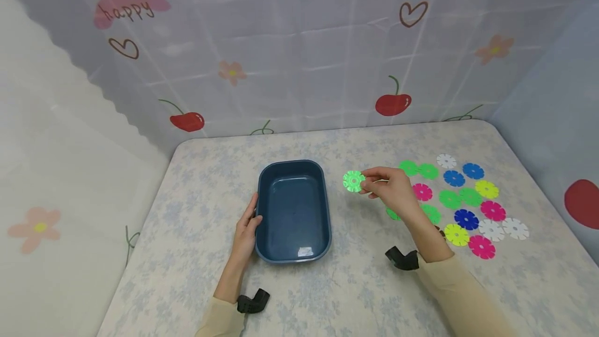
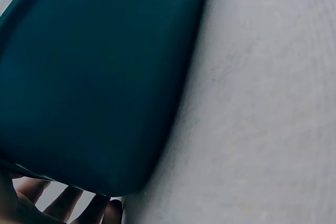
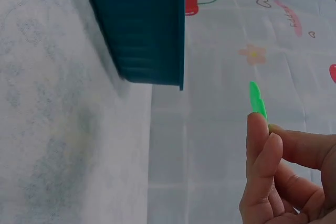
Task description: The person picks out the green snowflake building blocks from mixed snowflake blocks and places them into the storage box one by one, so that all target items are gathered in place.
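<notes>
A dark blue rectangular plastic basin (image 1: 294, 255) stands on the table, and its inside shows no contents. At its left side my left hand (image 1: 245, 233) holds the wall, thumb at the rim and fingers along the outside. In the left wrist view the fingers (image 2: 63, 203) show at the basin's lower edge. My right hand (image 1: 393, 189) pinches a green notched plastic disc (image 1: 353, 181) between thumb and fingers, raised above the table just right of the basin. Seen from the right wrist, the green disc (image 3: 256, 98) is edge-on, apart from the basin (image 3: 142, 30).
Several notched discs in green, white, blue, yellow and pink lie flat on the right of the table, such as a yellow disc (image 1: 456, 234) and a pink disc (image 1: 482, 247). The right forearm partly covers some. A printed curtain (image 1: 299, 40) hangs behind the table.
</notes>
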`<state>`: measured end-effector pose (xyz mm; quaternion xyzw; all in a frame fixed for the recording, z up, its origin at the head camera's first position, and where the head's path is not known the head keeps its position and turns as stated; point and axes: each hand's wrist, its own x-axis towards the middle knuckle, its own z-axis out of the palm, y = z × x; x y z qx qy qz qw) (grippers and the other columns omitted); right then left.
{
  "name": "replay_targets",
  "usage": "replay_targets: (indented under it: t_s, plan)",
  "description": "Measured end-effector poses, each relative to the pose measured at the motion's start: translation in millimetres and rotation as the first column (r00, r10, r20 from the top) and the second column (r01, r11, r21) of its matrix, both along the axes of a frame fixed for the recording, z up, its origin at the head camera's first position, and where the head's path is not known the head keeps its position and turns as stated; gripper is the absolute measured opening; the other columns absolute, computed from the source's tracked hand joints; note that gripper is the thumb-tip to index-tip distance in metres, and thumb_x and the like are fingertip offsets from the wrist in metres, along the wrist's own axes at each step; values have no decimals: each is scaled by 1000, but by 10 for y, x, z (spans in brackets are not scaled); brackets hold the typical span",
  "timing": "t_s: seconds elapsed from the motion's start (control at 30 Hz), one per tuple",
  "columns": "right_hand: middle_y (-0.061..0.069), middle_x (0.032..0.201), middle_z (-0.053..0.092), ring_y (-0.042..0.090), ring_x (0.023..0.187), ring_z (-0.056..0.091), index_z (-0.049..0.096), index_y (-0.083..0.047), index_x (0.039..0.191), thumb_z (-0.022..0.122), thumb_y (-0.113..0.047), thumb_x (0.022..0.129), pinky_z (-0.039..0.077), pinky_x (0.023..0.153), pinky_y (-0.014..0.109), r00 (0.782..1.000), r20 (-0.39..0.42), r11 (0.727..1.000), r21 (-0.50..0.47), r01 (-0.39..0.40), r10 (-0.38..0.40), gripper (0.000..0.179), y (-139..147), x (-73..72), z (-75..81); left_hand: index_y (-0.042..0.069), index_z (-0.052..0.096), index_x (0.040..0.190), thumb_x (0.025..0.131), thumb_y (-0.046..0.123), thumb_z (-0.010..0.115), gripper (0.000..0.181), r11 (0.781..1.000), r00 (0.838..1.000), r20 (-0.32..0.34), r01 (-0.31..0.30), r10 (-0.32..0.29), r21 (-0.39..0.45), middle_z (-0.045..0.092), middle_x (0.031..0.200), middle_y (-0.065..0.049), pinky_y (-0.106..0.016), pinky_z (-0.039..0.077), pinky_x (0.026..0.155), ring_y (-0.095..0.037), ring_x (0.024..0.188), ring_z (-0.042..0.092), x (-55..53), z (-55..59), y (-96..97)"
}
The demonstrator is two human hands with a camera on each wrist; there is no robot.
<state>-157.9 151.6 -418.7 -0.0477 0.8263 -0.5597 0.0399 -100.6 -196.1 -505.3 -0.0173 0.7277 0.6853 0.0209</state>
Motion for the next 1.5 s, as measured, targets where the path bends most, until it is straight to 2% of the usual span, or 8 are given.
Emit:
replay_targets:
  t_s: [0.23,0.3,0.47,0.63,0.77,0.93,1.23,1.5]
  plan:
    - [20,94,68,31,82,73,68,3,117,67,-8,91,59,66,29,1000,-4,1000,-9,-23,23,28,-296,-177,64,18,20,158,103,11,36,57,999,999,-18,44,-44,-11,14,165,3,-49,9,123,-21,153,6,-25,11,-24]
    - [21,96,69,35,84,73,68,3,117,67,-7,91,60,68,33,999,14,999,-13,-34,34,28,-394,-226,85,19,20,158,104,12,37,57,999,999,-17,48,-49,-10,14,164,4,-48,9,123,-19,153,6,-25,15,-23]
    - [22,98,69,31,82,73,67,3,119,67,-5,90,60,73,42,994,55,994,-52,-93,96,30,-628,-347,116,24,21,158,104,13,37,57,999,999,-14,51,-51,-16,14,164,7,-48,9,123,-18,153,6,-30,6,-23]
    - [21,98,70,39,90,71,66,3,120,65,-3,90,60,76,42,984,91,984,-97,-146,155,30,-849,-442,99,25,21,157,104,13,36,56,998,998,-18,57,-57,-20,14,164,7,-48,8,123,-18,153,4,-37,-9,-22]
    - [20,99,71,37,91,71,65,2,121,63,-3,91,59,77,43,977,121,981,-97,-166,178,31,-1016,-496,46,23,20,158,104,13,36,57,998,998,-25,56,-57,-20,14,164,7,-48,7,123,-17,153,5,-33,-10,-11]
    - [19,98,71,31,88,72,64,2,122,64,-3,90,59,79,46,971,137,979,-84,-184,194,32,-1187,-537,-43,23,20,158,105,13,35,56,998,998,-29,58,-58,-21,14,164,7,-47,7,123,-16,152,5,-32,-21,-13]
    - [18,95,70,30,87,72,62,4,121,63,-2,91,60,76,39,961,154,973,-69,-221,230,31,-1422,-612,-241,22,18,158,105,15,35,56,998,997,-33,69,-68,3,12,165,4,-50,6,123,-19,153,4,-16,-28,-26]
    - [16,90,72,28,81,73,65,3,115,65,-2,90,60,70,34,962,205,984,-34,-176,180,26,-1563,-664,-384,16,16,158,105,14,34,56,998,997,-43,69,-69,8,11,165,2,-50,6,123,-19,153,4,-9,-9,-21]
